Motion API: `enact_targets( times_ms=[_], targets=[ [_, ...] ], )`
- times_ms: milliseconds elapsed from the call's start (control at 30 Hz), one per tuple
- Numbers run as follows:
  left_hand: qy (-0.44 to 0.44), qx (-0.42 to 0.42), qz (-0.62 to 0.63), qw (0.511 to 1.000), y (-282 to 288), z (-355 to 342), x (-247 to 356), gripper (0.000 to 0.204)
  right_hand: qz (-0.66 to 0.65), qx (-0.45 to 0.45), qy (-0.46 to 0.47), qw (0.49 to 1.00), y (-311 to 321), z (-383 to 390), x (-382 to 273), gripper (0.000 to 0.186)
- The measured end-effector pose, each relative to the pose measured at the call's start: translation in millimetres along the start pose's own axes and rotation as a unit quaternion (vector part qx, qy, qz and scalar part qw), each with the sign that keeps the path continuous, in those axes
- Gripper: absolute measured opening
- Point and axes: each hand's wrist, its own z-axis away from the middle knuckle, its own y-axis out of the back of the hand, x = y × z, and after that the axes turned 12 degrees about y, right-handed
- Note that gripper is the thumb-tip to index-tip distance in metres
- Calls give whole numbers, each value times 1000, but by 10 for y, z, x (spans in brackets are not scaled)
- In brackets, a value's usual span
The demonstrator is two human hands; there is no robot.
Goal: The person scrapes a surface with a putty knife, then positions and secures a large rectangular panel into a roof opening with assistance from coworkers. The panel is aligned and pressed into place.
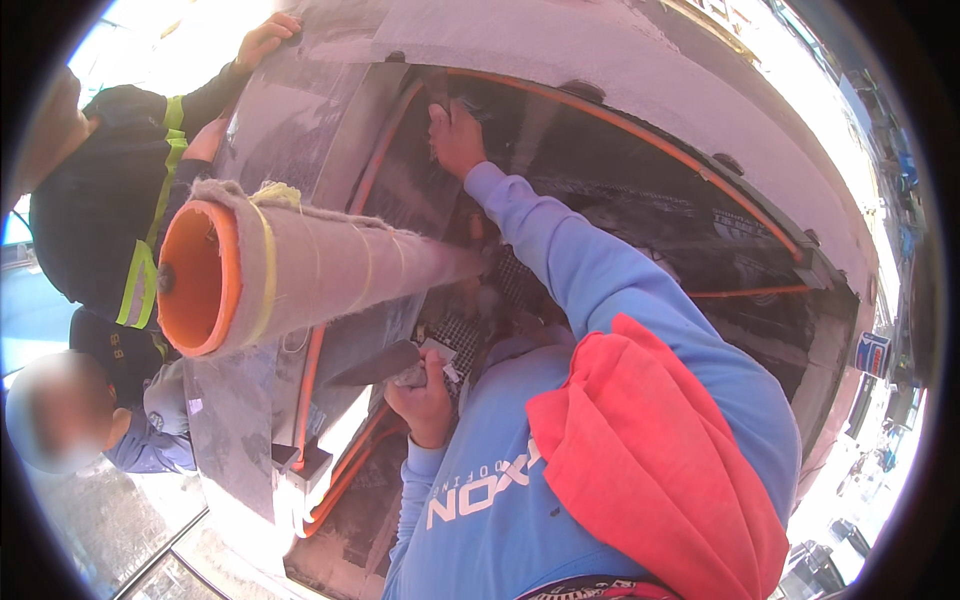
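Nearest to you, a red cloth (pixel 650 460) lies draped over your right shoulder, bright against your light blue sleeve.

Just beyond it, low and left of centre, your left hand (pixel 425 395) is curled shut around the grip of a hand tool, most likely a trowel (pixel 378 365). Its dark flat blade points left and slightly up, away from your knuckles, toward the edge of the grey panel.

Left of that blade, a fabric-wrapped roll on an orange core (pixel 280 270) sticks out toward you. Its open orange end faces left and near; its long axis runs to the right and away, narrowing toward the dark opening. It sits just above your left hand, not touching it as far as the view shows.

Farther off, your right arm reaches up and away to the dark netted surface (pixel 640 220) inside the large curved shell. Your right hand (pixel 455 135) presses near its top left edge, close to the orange hose (pixel 640 130) that arches along the rim. The fingers are bent against the surface; whether they pinch anything cannot be told.

So the work surface lies up and far from the trowel, and your right hand is the one already on it.

At far left, another person in a dark jacket with reflective yellow stripes (pixel 110 210) rests a hand (pixel 265 38) on the shell's top.
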Motion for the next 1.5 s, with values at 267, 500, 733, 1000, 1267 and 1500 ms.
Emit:
enact_targets(
  times_ms=[267,500,733,1000,1267,1500],
  targets=[
    [59,-194,133,970,-478,39,162,44,-307,-96,-233,918,1914,1612,-728,40],
    [46,-134,307,941,-994,288,436,28,-753,-165,-177,612,2916,1783,-1273,58],
    [-154,-208,107,960,-1324,873,243,37,-500,-80,-184,843,3825,2246,-1664,46],
    [-60,-527,39,847,-2633,1472,1064,37,-324,183,-137,918,4949,3168,-1744,38],
    [16,-791,-77,607,-3305,2428,1974,50,-185,380,-48,905,5675,3759,-1919,49],
    [44,-768,-117,628,-3365,2413,1899,49,-93,305,-54,946,5433,4187,-1782,48]
  ],
)
